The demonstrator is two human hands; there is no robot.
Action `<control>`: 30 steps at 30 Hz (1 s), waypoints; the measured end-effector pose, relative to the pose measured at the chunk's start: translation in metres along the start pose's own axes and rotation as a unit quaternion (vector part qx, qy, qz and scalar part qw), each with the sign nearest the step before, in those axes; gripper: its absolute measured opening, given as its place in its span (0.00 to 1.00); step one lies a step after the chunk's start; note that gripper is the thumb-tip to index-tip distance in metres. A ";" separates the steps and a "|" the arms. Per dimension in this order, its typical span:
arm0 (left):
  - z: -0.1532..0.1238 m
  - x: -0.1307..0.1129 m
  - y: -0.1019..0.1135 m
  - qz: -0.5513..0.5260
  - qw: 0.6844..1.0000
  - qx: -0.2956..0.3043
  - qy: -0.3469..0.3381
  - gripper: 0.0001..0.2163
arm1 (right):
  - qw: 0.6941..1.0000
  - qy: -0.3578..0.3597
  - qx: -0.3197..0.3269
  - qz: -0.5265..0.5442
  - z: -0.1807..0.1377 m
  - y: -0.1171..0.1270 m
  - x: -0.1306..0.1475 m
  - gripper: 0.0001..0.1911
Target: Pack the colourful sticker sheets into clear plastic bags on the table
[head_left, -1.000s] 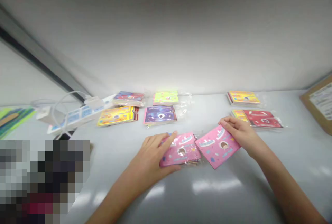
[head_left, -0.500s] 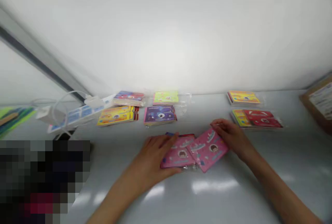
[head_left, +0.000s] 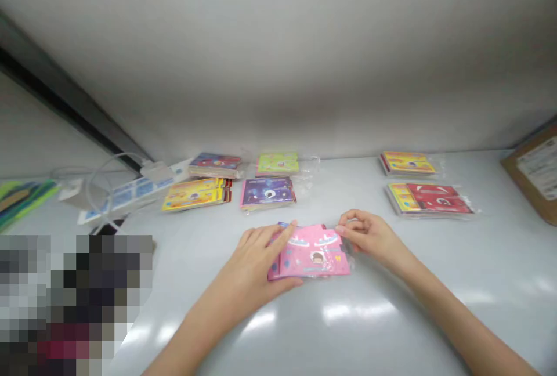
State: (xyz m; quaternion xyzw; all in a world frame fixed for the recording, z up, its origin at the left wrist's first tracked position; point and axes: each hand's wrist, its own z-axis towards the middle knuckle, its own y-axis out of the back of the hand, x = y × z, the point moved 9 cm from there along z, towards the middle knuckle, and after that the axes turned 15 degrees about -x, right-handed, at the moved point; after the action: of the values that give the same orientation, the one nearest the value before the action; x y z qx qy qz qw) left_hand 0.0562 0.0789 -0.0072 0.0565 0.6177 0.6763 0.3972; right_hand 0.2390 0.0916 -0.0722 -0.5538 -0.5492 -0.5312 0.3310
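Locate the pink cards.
In the head view, the pink cards lie just right of centre on the table, left hand on their left end, right hand at their far right corner.

- White glare streaks the near tabletop (head_left: 282, 348) before me.
- Soft grey shadow dulls the far wall (head_left: 278, 45).
- Coarse pixel blocks (head_left: 65, 306) mask near left.
- The right-hand label (head_left: 541, 168) blurs.

Swings the pink card (head_left: 315, 251) from a slant at right to nearly square over the pink stack (head_left: 274, 270), covering most of it after only a partial overlap moments earlier; brings the right hand (head_left: 368, 237) leftward, closer to the left hand (head_left: 256, 260).
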 end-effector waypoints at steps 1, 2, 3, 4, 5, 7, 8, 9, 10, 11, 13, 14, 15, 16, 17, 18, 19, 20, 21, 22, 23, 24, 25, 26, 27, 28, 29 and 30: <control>0.000 0.001 -0.001 0.003 1.000 0.003 0.002 0.33 | 1.000 0.006 0.018 -0.007 -0.002 -0.003 0.001 0.14; 0.000 0.001 -0.001 0.005 1.000 0.007 0.002 0.34 | 0.999 0.012 0.034 -0.013 -0.004 -0.006 0.003 0.14; 0.000 0.001 -0.002 0.004 1.000 0.009 -0.001 0.34 | 0.999 0.016 0.049 -0.015 -0.005 -0.008 0.005 0.14; 0.000 0.001 -0.002 0.003 1.000 0.010 -0.005 0.35 | 0.998 0.020 0.065 -0.014 -0.008 -0.010 0.007 0.13; 0.000 0.001 -0.002 0.001 1.000 0.009 -0.007 0.35 | 0.996 0.025 0.082 -0.013 -0.010 -0.012 0.009 0.13; -0.001 -0.001 -0.002 -0.006 1.000 0.008 -0.014 0.36 | 0.992 0.034 0.119 -0.008 -0.015 -0.017 0.013 0.12; -0.001 -0.002 -0.002 -0.010 1.000 0.009 -0.019 0.37 | 0.990 0.039 0.135 -0.003 -0.018 -0.020 0.015 0.11; -0.001 -0.004 -0.002 -0.014 1.000 0.008 -0.022 0.37 | 0.988 0.046 0.146 0.001 -0.020 -0.023 0.016 0.11; -0.001 -0.005 -0.001 -0.016 1.000 0.007 -0.023 0.36 | 0.987 0.056 0.151 -0.001 -0.022 -0.024 0.018 0.10; -0.001 -0.005 -0.001 -0.018 1.000 0.005 -0.023 0.36 | 0.986 0.065 0.151 -0.007 -0.022 -0.025 0.020 0.10; -0.001 -0.006 0.001 -0.016 1.000 0.002 -0.020 0.35 | 0.987 0.084 0.133 -0.019 -0.021 -0.024 0.022 0.10; -0.001 -0.005 0.001 -0.014 1.000 0.000 -0.017 0.34 | 0.989 0.091 0.113 -0.023 -0.018 -0.020 0.023 0.10; -0.001 -0.005 0.001 -0.012 1.000 -0.002 -0.013 0.34 | 0.992 0.094 0.086 -0.022 -0.015 -0.015 0.023 0.10; -0.001 -0.004 0.002 -0.011 1.000 -0.004 -0.011 0.35 | 0.994 0.093 0.054 -0.018 -0.011 -0.009 0.023 0.11; -0.001 -0.003 0.002 -0.011 1.000 -0.006 -0.011 0.35 | 0.996 0.091 0.019 -0.017 -0.006 -0.001 0.023 0.11; -0.001 -0.003 0.002 -0.011 1.000 -0.010 -0.012 0.35 | 0.996 0.089 -0.015 -0.023 -0.002 0.007 0.021 0.11; -0.001 -0.002 0.003 -0.010 1.000 -0.014 -0.010 0.34 | 0.994 0.089 -0.047 -0.036 0.001 0.014 0.019 0.11; -0.001 -0.001 0.004 -0.007 1.000 -0.020 -0.007 0.34 | 0.992 0.090 -0.073 -0.053 0.004 0.020 0.017 0.12; -0.001 0.000 0.006 -0.002 1.000 -0.026 -0.002 0.34 | 0.989 0.093 -0.089 -0.070 0.006 0.024 0.015 0.12; 0.000 0.001 0.007 0.004 1.000 -0.030 0.003 0.33 | 0.987 0.097 -0.099 -0.083 0.007 0.027 0.013 0.12; 0.000 0.002 0.008 0.012 0.999 -0.035 0.010 0.33 | 0.985 0.100 -0.103 -0.093 0.008 0.028 0.011 0.12; 0.001 0.003 0.009 0.020 0.999 -0.039 0.015 0.33 | 0.985 0.100 -0.103 -0.099 0.009 0.028 0.010 0.12; 0.002 0.003 0.010 0.024 0.999 -0.041 0.019 0.33 | 0.985 0.099 -0.097 -0.103 0.009 0.026 0.008 0.12; 0.002 0.003 0.010 0.025 0.998 -0.043 0.023 0.32 | 0.986 0.098 -0.087 -0.106 0.008 0.022 0.006 0.12; 0.003 0.004 0.010 0.026 0.998 -0.045 0.026 0.32 | 0.986 0.098 -0.077 -0.109 0.008 0.019 0.006 0.12; 0.003 0.005 0.010 0.026 0.998 -0.046 0.029 0.32 | 0.987 0.099 -0.066 -0.111 0.007 0.016 0.005 0.12; 0.003 0.006 0.009 0.026 0.998 -0.046 0.031 0.32 | 0.987 0.101 -0.056 -0.111 0.005 0.013 0.006 0.12; 0.003 0.006 0.008 0.027 0.998 -0.044 0.031 0.33 | 0.988 0.103 -0.045 -0.108 0.004 0.010 0.006 0.12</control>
State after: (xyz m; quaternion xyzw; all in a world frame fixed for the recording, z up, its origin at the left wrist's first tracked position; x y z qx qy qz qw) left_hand 0.0499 0.0857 -0.0024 0.0349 0.5978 0.7147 0.3614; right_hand 0.2486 0.0951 -0.0647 -0.4481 -0.5442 -0.6423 0.3008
